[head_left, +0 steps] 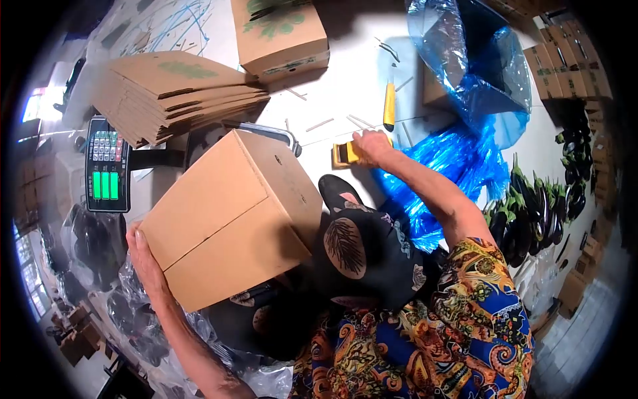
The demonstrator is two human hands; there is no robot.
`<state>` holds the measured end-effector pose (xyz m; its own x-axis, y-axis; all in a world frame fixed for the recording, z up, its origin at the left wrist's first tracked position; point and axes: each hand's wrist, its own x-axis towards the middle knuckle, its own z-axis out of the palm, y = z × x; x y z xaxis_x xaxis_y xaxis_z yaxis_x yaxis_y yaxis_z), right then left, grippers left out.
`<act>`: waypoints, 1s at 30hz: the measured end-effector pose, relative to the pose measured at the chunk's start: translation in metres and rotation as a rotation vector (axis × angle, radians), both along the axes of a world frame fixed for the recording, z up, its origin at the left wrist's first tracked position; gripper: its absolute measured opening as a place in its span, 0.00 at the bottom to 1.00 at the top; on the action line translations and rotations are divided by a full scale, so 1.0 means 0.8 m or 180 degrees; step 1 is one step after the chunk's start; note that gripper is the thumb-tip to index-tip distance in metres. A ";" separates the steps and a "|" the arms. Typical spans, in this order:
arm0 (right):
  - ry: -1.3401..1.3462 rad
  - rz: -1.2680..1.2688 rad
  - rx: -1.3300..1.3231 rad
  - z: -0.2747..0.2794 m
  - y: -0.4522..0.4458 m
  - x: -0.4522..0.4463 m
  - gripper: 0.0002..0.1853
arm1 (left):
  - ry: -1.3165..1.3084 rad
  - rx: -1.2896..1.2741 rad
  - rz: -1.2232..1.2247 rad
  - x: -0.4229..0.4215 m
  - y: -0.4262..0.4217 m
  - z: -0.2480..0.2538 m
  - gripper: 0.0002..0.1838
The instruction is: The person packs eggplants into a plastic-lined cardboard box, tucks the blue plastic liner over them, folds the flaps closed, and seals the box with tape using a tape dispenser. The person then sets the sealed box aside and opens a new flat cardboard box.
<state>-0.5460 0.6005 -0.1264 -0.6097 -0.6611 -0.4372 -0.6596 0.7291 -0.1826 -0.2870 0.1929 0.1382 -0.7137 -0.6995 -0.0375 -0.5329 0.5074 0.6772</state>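
A brown cardboard box [212, 213] rests tilted against my lap, its seamed face turned up. My left hand [143, 256] lies along the box's left edge, its fingers partly hidden by the box. On the floor to the right, my right hand [373, 146] is closed on a yellow and black tape dispenser [342, 154]. Just above that hand lies a yellow-handled knife [389, 106]. Blue plastic bags [438, 173] are heaped beside my right forearm.
Flattened cartons [179, 93] are stacked behind a scale display [106, 165]. Another box [282, 40] stands at the top. A blue-lined box [472, 73] is at the upper right, with eggplants [531, 213] below it. Clear plastic lies at the left.
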 end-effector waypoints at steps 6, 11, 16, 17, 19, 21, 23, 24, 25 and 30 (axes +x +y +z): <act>-0.2765 -0.3196 -0.3113 0.054 -0.003 -0.028 0.26 | -0.0077 0.0182 0.0042 -0.004 0.006 0.005 0.21; -0.3367 -0.2628 -0.4015 0.160 -0.023 -0.046 0.23 | 0.0082 0.0154 -0.0053 0.004 -0.007 -0.010 0.19; -0.2487 -0.1484 -0.4117 0.309 -0.075 -0.010 0.36 | 0.0210 -0.0080 -0.0212 0.000 -0.005 -0.011 0.17; -0.2355 -0.1275 -0.3923 0.342 -0.086 0.002 0.38 | 0.0156 -0.0057 -0.0113 -0.003 -0.004 -0.011 0.17; -0.1970 -0.0914 -0.3587 0.388 -0.105 0.024 0.41 | 0.0215 0.0035 0.0004 -0.001 -0.002 -0.016 0.16; -0.1770 -0.0483 -0.3422 0.419 -0.125 0.044 0.43 | 0.0456 0.0154 0.0000 -0.001 -0.002 -0.023 0.15; -0.1821 -0.0012 -0.3251 0.436 -0.149 0.059 0.41 | 0.0515 0.0175 0.0037 -0.001 0.000 -0.023 0.15; -0.1840 0.0257 -0.3396 0.431 -0.163 0.065 0.38 | 0.0542 0.0201 0.0057 0.000 0.001 -0.024 0.15; -0.1868 0.0529 -0.3539 0.425 -0.177 0.072 0.35 | 0.0652 0.0201 -0.0030 0.001 -0.002 -0.030 0.15; -0.0872 0.1328 -0.2626 0.407 -0.220 0.088 0.33 | 0.0738 -0.0087 -0.0027 0.006 -0.010 -0.050 0.15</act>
